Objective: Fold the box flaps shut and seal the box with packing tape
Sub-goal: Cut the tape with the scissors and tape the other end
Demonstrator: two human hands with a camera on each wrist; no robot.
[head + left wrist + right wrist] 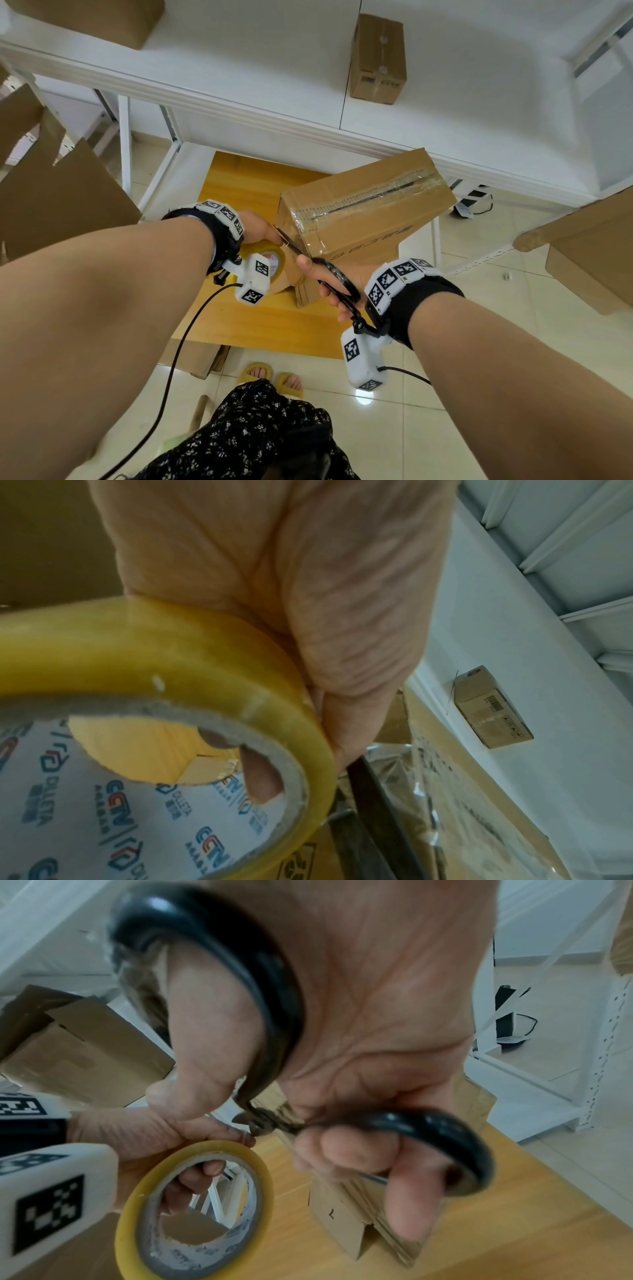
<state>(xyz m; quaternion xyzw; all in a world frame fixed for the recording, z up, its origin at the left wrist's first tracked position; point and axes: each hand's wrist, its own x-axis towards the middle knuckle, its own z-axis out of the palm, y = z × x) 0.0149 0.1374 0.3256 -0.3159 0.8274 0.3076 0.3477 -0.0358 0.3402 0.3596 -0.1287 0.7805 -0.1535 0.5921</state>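
Now the box [366, 209] lies flaps-shut on the wooden table [239, 178], tape along its top seam and down the near end. Left hand [257, 228] grips the tape roll [270, 262], fingers through its core; right hand [337, 284] has fingers curled through the scissors [308, 257] loops. Best keep the strip taut, cut close to the box.

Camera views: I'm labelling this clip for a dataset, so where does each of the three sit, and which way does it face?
Head: worn on the head, looking down at the taped box; both forearms, left hand, right hand and sandalled feet show.
Left wrist: looks along the palm at the tape roll that the left hand grips.
Right wrist: looks along the palm at the scissors that the right hand holds; the left hand shows too.
Shared: the tape roll appears in all three views.
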